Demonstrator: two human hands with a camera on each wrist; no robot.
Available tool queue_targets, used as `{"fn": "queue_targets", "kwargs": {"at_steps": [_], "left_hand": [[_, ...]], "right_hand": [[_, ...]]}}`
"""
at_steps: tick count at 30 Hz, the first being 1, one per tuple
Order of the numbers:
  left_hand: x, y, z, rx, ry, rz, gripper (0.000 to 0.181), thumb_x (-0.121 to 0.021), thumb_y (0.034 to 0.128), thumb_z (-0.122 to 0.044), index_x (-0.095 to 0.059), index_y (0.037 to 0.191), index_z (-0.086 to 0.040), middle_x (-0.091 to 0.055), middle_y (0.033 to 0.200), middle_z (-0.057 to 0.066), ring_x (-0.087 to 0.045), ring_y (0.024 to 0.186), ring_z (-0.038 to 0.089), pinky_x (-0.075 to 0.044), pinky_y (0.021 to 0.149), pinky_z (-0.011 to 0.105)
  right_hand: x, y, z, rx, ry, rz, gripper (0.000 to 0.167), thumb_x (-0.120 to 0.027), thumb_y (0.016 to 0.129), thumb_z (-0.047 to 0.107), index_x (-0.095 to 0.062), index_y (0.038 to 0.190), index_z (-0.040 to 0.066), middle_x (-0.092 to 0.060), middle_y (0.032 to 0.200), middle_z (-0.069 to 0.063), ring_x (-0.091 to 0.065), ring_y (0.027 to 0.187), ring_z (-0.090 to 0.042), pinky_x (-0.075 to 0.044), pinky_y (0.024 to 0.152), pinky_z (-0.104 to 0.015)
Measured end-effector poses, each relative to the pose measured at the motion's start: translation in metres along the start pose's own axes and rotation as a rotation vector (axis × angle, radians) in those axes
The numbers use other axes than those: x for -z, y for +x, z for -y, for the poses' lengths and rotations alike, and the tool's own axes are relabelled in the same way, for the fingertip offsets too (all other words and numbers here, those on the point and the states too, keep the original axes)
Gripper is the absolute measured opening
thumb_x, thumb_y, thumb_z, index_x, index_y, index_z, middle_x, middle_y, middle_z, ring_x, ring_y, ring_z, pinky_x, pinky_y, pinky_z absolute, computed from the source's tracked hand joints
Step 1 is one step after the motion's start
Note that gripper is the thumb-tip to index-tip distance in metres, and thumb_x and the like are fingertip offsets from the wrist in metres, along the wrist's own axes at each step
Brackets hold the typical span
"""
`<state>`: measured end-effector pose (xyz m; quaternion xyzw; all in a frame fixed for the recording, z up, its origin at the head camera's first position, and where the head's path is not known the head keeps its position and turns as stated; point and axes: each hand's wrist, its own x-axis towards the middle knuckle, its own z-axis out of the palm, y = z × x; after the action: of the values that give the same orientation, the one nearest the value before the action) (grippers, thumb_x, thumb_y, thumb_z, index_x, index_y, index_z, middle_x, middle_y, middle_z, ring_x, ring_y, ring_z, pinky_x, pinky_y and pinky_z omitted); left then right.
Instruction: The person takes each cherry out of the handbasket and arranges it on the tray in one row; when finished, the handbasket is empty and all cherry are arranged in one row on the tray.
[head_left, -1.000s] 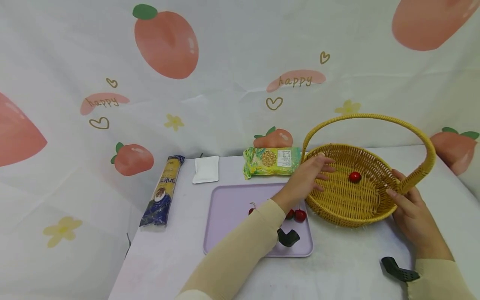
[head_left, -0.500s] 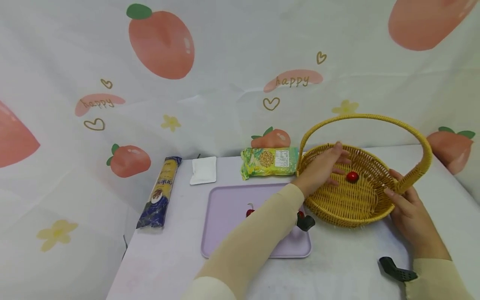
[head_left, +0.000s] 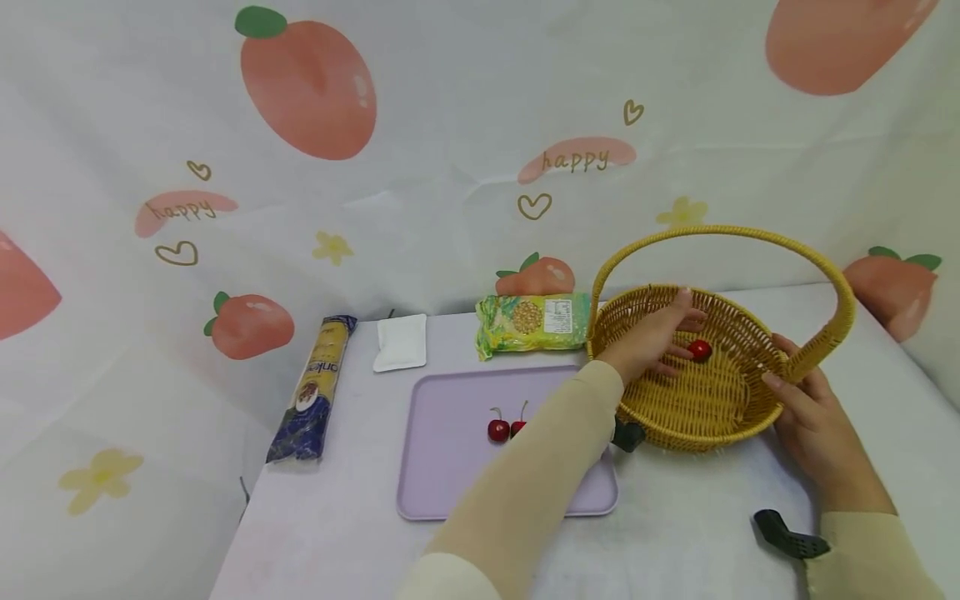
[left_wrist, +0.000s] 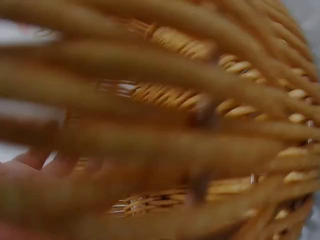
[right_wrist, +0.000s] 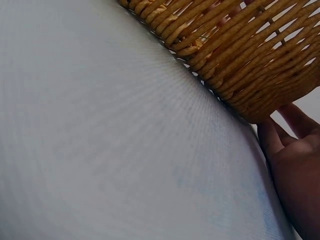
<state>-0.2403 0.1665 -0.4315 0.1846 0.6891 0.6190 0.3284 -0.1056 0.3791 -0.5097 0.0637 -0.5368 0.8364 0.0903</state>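
A yellow wicker basket [head_left: 682, 425] with a tall arched handle stands at the right of the table. My right hand [head_left: 821, 437] grips its right rim, thumb on the inside. In the right wrist view the fingers [right_wrist: 295, 122] meet the basket's woven side [right_wrist: 240, 55]. My left hand [head_left: 652, 337] reaches over the left rim into the basket, its fingers spread loosely. Just beside those fingers a red cherry [head_left: 700, 350] lies on the basket floor; whether they touch it I cannot tell. Blurred wicker [left_wrist: 170, 95] covers most of the left wrist view.
A lilac tray [head_left: 442, 450] left of the basket bears cherries [head_left: 498, 430], partly hidden behind my left sleeve. Behind it lie a green-yellow food packet [head_left: 534, 325] and a white packet [head_left: 401, 342]. A long blue-yellow packet [head_left: 313, 390] lies at the left edge.
My left hand has moved right and deeper into the basket, up to the cherry. The right hand keeps its hold on the rim. The head view has shifted slightly.
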Motion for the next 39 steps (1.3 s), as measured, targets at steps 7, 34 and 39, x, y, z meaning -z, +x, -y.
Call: {"fn": "queue_targets", "kwargs": {"at_steps": [7, 34, 39], "left_hand": [[-0.008, 0.003, 0.002, 0.059, 0.205, 0.041, 0.070, -0.025, 0.1124, -0.071, -0.055, 0.161, -0.030, -0.054, 0.155, -0.016, -0.068, 0.109, 0.019, -0.061, 0.076, 0.041], [-0.012, 0.010, 0.014, 0.012, 0.688, 0.085, 0.018, -0.084, 0.0989, -0.014, -0.076, 0.114, -0.021, -0.068, 0.102, -0.013, -0.062, 0.094, 0.002, -0.049, 0.078, 0.019], [-0.010, 0.008, 0.015, -0.023, 0.616, 0.085, 0.028, -0.076, 0.1040, -0.010, -0.077, 0.130, -0.020, -0.070, 0.109, -0.013, -0.063, 0.102, 0.000, -0.047, 0.084, 0.016]], "right_hand": [[0.001, 0.001, 0.004, -0.031, -0.024, -0.028, 0.060, -0.042, 0.115, -0.003, -0.036, 0.170, 0.019, -0.037, 0.160, 0.002, -0.048, 0.135, -0.005, -0.048, 0.101, -0.018], [0.000, -0.001, 0.000, 0.019, 0.029, 0.018, 0.060, -0.040, 0.114, -0.007, -0.036, 0.170, 0.014, -0.044, 0.157, -0.002, -0.051, 0.136, -0.006, -0.048, 0.104, -0.020], [-0.001, 0.000, 0.000, 0.023, 0.018, 0.022, 0.059, -0.040, 0.114, -0.006, -0.036, 0.170, 0.014, -0.042, 0.157, -0.002, -0.050, 0.137, -0.006, -0.048, 0.104, -0.019]]}}
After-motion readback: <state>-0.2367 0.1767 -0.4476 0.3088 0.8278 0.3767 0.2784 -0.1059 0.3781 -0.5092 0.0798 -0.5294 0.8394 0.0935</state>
